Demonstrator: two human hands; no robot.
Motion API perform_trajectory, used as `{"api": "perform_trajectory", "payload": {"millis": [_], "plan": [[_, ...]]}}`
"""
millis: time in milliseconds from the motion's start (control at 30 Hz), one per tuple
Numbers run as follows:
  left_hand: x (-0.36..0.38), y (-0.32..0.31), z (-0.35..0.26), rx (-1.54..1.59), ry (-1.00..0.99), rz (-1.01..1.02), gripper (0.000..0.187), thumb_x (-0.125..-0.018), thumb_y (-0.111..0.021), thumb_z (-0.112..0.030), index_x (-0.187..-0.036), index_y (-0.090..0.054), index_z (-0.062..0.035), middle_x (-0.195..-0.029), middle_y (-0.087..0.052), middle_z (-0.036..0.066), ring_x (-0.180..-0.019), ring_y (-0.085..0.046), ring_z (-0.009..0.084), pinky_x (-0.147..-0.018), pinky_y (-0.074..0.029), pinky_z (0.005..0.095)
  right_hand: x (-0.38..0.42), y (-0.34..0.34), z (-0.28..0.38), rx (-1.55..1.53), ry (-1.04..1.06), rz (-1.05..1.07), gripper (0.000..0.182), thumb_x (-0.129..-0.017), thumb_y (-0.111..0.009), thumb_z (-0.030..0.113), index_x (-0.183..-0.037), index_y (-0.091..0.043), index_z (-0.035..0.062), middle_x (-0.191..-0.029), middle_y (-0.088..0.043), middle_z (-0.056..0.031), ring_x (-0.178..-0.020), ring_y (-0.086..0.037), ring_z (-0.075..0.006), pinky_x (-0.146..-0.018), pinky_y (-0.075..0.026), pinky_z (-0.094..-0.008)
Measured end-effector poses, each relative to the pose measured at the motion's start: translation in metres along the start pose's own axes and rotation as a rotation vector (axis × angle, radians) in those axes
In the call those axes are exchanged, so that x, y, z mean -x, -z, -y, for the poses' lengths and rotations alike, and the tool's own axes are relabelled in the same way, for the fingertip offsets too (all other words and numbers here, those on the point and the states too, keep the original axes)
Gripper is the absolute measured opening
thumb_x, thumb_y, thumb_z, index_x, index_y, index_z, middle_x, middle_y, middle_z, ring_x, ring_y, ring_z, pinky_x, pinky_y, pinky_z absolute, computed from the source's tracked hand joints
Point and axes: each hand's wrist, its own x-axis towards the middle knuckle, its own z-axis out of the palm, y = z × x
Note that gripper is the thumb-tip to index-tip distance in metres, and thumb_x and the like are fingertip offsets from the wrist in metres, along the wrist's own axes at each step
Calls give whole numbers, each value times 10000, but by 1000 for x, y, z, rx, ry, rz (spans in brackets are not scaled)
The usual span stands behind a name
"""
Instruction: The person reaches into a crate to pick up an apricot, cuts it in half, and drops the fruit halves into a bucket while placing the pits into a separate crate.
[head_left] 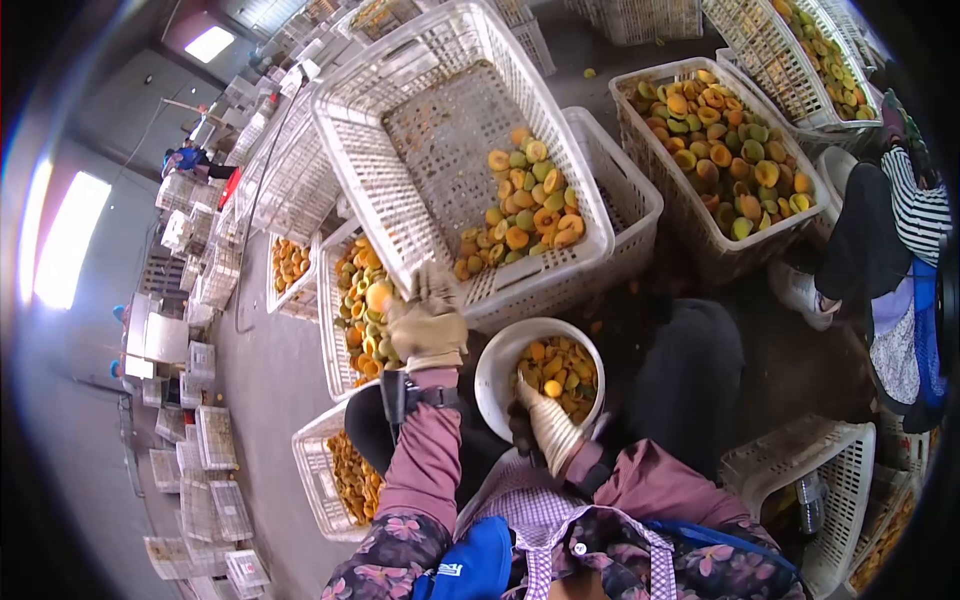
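Observation:
My left hand (430,325), in a beige glove, is raised at the near left corner of a large white crate (335,100). Its fingers look spread, though somewhat blurred. An orange fruit (380,295) shows right beside it, above a crate of halved apricot-like fruit (360,340). My right hand (548,425), also gloved, is bent over the near rim of a white bucket (487,375). Cut orange pieces (570,365) fill the bucket, and a round yellow piece (552,388) lies by the fingertips. Whatever the right fingers hold is hidden.
Halved fruit (525,205) covers one end of the large crate, which rests on another crate (640,200). A full crate (640,140) stands at right, near a seated person's leg (850,240). Another crate (310,470) holds orange pieces. Stacked crates (215,440) line the left.

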Motion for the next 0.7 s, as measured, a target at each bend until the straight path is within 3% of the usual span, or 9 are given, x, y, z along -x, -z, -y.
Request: {"api": "perform_trajectory", "payload": {"millis": [67,133,200,267,300,433,567,667,700], "plan": [[-67,27,26,-769,202,372,420,-941,-337,-336,-1151,-530,-27,-1061,-616,126,-923,-597,274,-778,-507,388,-19,3,-9,-22,16,33,444,-850,-486,565,-741,-513,135,-480,-400,11,-345,-354,-129,-336,-280,-263],[-133,39,68,-1402,83,751,384,-921,-388,-304,-1130,-550,-26,-1120,-597,157,-961,-584,315,-830,-489,409,-27,-1,-8,5,114,42,379,-871,-468,509,-771,-484,144,-510,-388,9,-367,-350,-131,-352,-283,-267],[-207,62,114,-2359,-70,838,425,-856,-459,-339,-1139,-558,-38,-1120,-596,168,-1073,-549,336,-893,-457,353,-27,-3,0,34,139,-8,347,-884,-455,465,-816,-496,127,-541,-417,3,-376,-366,-123,-354,-301,-266],[-209,97,130,-2647,-478,993,450,-827,-500,-360,-1180,-546,-86,-1125,-582,198,-1080,-538,344,-917,-428,389,-34,-2,2,60,189,-55,353,-886,-454,454,-848,-505,107,-552,-422,2,-384,-373,-119,-364,-318,-263],[-194,67,134,-2720,-218,907,469,-829,-503,-364,-1209,-527,-90,-1144,-571,210,-1097,-529,329,-935,-407,398,-31,-4,6,59,194,-74,364,-889,-456,448,-872,-511,88,-563,-427,-1,-392,-382,-117,-373,-332,-258],[-163,40,118,-2733,28,985,462,-831,-511,-357,-1195,-537,-74,-1108,-588,210,-1105,-525,324,-927,-411,406,-38,-3,0,39,232,-34,344,-891,-462,436,-868,-510,96,-564,-427,-1,-403,-394,-117,-377,-335,-254],[-146,60,78,-1651,-276,1174,196,-910,-460,-230,-893,-519,-44,-878,-558,115,-870,-551,226,-778,-457,294,-24,-6,6,65,311,-81,333,-892,-478,427,-863,-524,99,-569,-436,0,-455,-425,-112,-399,-345,-244],[-40,58,59,-1170,-154,967,166,-944,-432,-167,-886,-512,-34,-870,-552,70,-834,-552,165,-759,-465,260,-62,13,-7,160,838,-218,312,-910,-488,393,-857,-561,95,-633,-525,-5,-501,-462,-92,-451,-381,-257],[0,58,53,-1136,-95,923,147,-945,-430,-147,-937,-513,-26,-902,-557,65,-841,-553,151,-768,-466,253,-46,9,7,168,733,-217,315,-912,-489,383,-884,-560,77,-657,-536,-19,-545,-466,-94,-489,-389,-261]]}}
